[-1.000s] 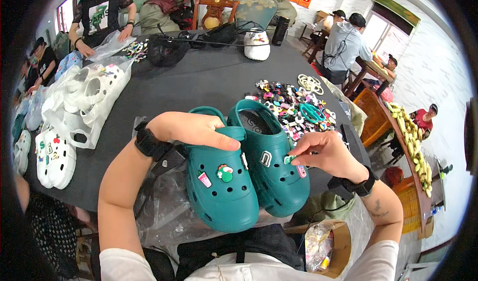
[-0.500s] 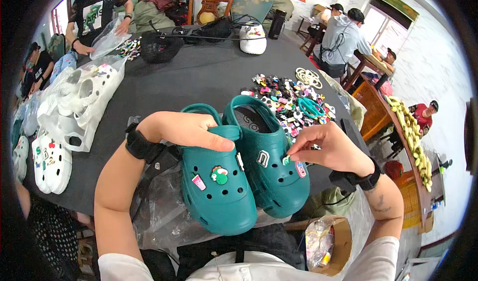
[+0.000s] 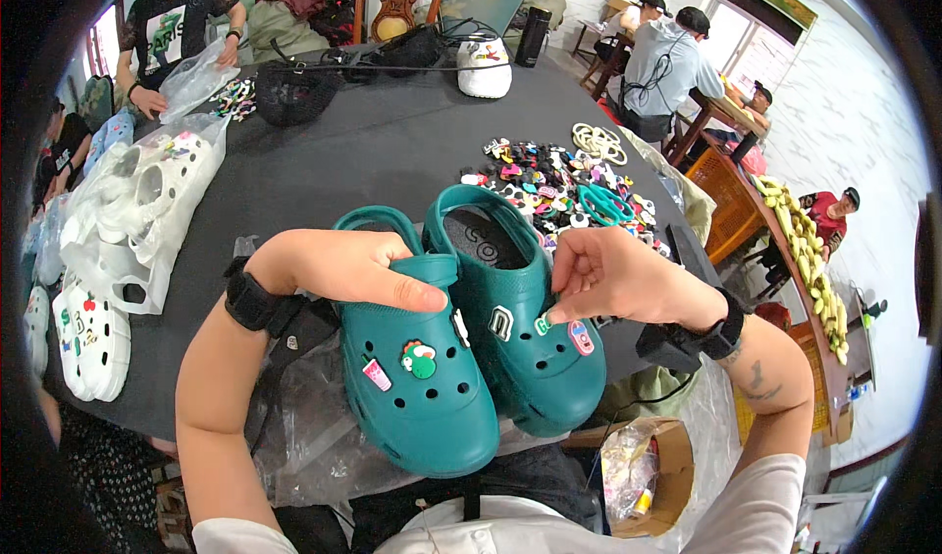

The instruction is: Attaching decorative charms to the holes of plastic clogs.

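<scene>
A pair of teal clogs lies before me, toes toward me. My left hand (image 3: 339, 269) grips the left clog (image 3: 437, 422) by its upper near the strap, thumb on top and other fingers hidden. A pink cup charm (image 3: 376, 373), a green cartoon charm (image 3: 419, 360) and a white charm seen edge-on sit in its holes. On the right clog (image 3: 530, 387), my right hand (image 3: 628, 274) pinches a small green-and-white charm (image 3: 543, 324) against the upper, between a white-edged letter charm (image 3: 500, 322) and a pink oval charm (image 3: 581, 338).
A pile of mixed charms (image 3: 549, 186) and teal straps lies beyond the clogs. White clogs in a plastic bag (image 3: 191, 201) stand at left, near another white clog (image 3: 93, 343). A person handles a bag at far left. An open cardboard box (image 3: 672, 495) sits below at right.
The view has shifted slightly, so the clogs and table appear further left. My right thumb still presses at the green-and-white charm, with its fingers a little more curled. My left grip is unchanged.
</scene>
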A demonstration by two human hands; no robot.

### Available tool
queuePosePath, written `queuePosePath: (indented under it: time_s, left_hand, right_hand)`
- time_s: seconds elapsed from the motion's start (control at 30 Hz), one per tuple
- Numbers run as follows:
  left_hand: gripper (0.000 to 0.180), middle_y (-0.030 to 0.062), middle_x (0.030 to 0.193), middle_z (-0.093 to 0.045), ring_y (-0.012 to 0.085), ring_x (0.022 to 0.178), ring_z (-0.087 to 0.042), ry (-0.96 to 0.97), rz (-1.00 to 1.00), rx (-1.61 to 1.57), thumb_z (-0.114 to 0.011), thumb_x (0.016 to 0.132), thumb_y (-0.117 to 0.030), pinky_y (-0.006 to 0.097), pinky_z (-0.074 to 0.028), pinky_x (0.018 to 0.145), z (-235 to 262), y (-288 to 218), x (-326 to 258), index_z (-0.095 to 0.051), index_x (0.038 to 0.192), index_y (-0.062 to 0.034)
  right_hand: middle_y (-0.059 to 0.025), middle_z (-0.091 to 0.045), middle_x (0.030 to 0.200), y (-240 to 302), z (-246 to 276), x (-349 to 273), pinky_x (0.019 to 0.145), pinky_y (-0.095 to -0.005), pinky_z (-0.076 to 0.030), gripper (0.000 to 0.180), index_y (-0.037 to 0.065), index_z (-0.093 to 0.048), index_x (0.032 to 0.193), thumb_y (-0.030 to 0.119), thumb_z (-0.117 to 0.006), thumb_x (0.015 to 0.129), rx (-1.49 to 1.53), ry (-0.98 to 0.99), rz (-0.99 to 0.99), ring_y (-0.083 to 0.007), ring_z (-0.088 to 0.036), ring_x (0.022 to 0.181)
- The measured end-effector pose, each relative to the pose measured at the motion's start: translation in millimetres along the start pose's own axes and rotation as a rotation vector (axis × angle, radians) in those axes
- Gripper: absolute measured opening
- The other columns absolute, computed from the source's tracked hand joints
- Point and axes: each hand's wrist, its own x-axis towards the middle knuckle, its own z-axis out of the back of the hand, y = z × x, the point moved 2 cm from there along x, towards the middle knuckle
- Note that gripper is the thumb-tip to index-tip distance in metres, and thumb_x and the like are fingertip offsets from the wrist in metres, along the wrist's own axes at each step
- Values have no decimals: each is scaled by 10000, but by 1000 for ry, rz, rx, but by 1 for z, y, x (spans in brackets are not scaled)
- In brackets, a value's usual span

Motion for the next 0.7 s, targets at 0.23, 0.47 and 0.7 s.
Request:
queuePosePath:
  time_s: [0.23, 0.47, 0.7]
  left_hand:
    - [461, 33, 857, -669, 100, 793, -593, 12, -1, -22, -621, 906, -412, 291, -495, 714, -1, -2, 1, -643, 949, 46]
    - [430, 22, 835, -661, 87, 780, -585, 37, -22, -68, -623, 910, -386, 288, -494, 705, -2, -4, 2, -641, 911, 43]
    - [425, 25, 825, -661, 82, 766, -584, 35, -58, -105, -628, 907, -377, 283, -492, 691, -4, -7, 3, -641, 898, 48]
  right_hand:
    - [-21, -502, 961, 0, -2, -4, 815, -248, -424, 920, 91, -263, 1428, 111, -835, 707, -113, -73, 37, -108, -491, 910]
    - [-100, -406, 1273, -15, -18, -5, 1019, -347, -331, 1043, 132, -109, 1511, 113, -806, 736, 492, 21, -301, -224, -391, 1206]
    - [-128, -375, 1350, -11, -31, -10, 1020, -349, -326, 932, 125, -94, 1515, 146, -722, 827, 512, 15, -268, -222, -385, 1232]
